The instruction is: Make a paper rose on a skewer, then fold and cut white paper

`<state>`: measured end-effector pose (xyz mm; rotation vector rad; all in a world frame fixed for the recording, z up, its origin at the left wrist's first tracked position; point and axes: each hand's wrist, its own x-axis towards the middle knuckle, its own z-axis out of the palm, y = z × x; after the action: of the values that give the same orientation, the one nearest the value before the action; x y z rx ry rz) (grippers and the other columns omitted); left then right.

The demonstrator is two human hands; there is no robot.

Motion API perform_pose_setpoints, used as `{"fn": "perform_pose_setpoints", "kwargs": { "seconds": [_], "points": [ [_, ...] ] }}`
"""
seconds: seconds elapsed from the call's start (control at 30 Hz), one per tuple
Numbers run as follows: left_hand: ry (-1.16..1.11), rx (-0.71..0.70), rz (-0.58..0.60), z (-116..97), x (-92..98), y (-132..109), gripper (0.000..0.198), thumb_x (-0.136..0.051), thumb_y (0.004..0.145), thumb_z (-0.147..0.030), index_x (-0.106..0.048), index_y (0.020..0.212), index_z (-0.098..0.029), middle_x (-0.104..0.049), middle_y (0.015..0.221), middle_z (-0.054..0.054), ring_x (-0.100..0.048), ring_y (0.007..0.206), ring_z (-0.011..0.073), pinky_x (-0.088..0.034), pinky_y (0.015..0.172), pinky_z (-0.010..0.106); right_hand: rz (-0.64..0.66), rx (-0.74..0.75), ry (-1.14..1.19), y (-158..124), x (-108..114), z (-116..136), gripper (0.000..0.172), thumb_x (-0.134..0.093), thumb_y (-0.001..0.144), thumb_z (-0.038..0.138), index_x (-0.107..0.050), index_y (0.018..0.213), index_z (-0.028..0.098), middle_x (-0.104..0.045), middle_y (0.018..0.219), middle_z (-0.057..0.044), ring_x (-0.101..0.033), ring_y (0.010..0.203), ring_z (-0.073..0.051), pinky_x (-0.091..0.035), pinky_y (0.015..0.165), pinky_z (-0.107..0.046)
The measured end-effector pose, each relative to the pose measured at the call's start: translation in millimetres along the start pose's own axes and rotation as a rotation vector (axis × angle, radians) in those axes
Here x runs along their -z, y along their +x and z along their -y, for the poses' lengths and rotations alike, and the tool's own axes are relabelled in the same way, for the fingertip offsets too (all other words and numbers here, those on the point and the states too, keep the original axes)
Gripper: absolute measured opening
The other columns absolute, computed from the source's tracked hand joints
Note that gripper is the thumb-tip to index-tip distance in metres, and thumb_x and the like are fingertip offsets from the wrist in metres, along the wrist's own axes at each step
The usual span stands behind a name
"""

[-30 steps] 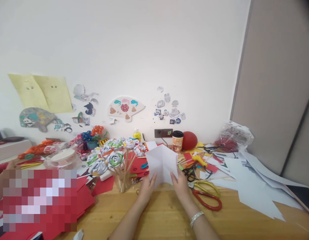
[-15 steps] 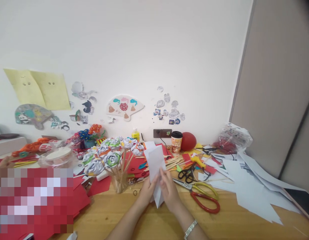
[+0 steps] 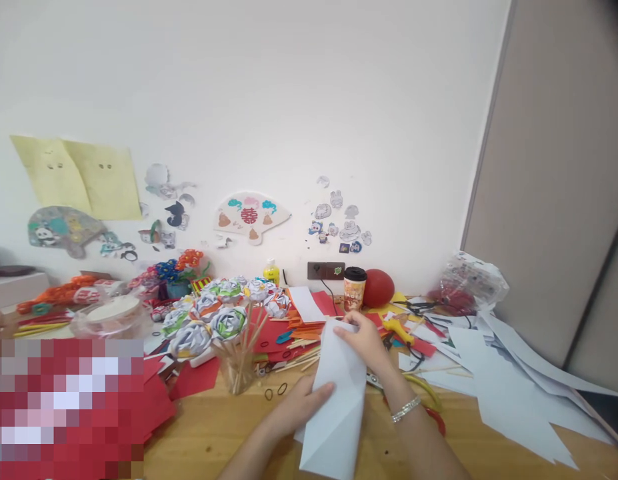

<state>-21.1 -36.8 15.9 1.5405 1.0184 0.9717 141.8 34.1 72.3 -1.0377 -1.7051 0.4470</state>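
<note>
A folded white sheet of paper point(image 3: 341, 403) hangs tilted over the front of the table, with a diagonal crease across its lower part. My left hand point(image 3: 305, 403) grips its left edge, thumb lying on top and the other fingers hidden behind. At the upper end, my right hand point(image 3: 365, 343) pinches the paper's top edge. Partly behind my right forearm lie scissors with yellow and red handles point(image 3: 431, 393). Thin wooden sticks point(image 3: 301, 355) lie loose just beyond the paper.
Left of my hands stands a clear cup of sticks point(image 3: 236, 370), near several rolled paper flowers point(image 3: 229, 323). A lidded paper cup point(image 3: 355, 293) and a red balloon point(image 3: 379, 288) stand by the wall. White paper offcuts point(image 3: 509, 393) spread rightward. Another person's hand point(image 3: 1, 327) shows at far left.
The paper has come nearer and lower, showing a broader face. My right hand has moved from its middle up to its top end; my left hand stays on its left edge.
</note>
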Motion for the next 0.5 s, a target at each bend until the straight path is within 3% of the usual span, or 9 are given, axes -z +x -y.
{"fn": "perform_pose_setpoints", "kwargs": {
  "seconds": [0.17, 0.3, 0.5],
  "points": [
    [-0.036, 0.004, 0.055, 3.2, 0.5, 1.8, 0.046, -0.058, 0.072, -0.041, -0.057, 0.112, -0.017, -0.063, 0.111, 0.009, -0.061, 0.091, 0.0261, -0.050, 0.075, 0.034, -0.095, -0.078, 0.040, -5.8, 4.1, -9.0, 0.015, -0.058, 0.065, 0.033, -0.053, 0.067, 0.019, -0.060, 0.073, -0.001, -0.053, 0.073, -0.019, -0.040, 0.066, -0.027],
    [0.021, -0.048, 0.075, 1.1, 4.6, 1.4, 0.058, -0.058, 0.074, -0.037, -0.042, 0.127, -0.023, -0.051, 0.128, 0.006, -0.055, 0.105, 0.0245, -0.045, 0.087, 0.035, -0.055, -0.114, 0.088, -8.7, 10.8, -9.6, 0.015, -0.061, 0.062, 0.032, -0.054, 0.068, 0.019, -0.062, 0.075, -0.002, -0.056, 0.077, -0.021, -0.041, 0.069, -0.029],
    [0.020, 0.019, 0.167, -0.4, 10.2, 1.0, 0.061, -0.058, 0.074, -0.040, -0.038, 0.129, -0.025, -0.051, 0.127, 0.006, -0.054, 0.105, 0.0246, -0.046, 0.085, 0.034, 0.076, -0.185, 0.232, -9.2, 20.0, -8.6, 0.038, -0.059, 0.064, 0.026, -0.056, 0.102, 0.020, -0.063, 0.072, 0.000, -0.058, 0.066, -0.018, -0.043, 0.057, -0.025]
  ]
}}
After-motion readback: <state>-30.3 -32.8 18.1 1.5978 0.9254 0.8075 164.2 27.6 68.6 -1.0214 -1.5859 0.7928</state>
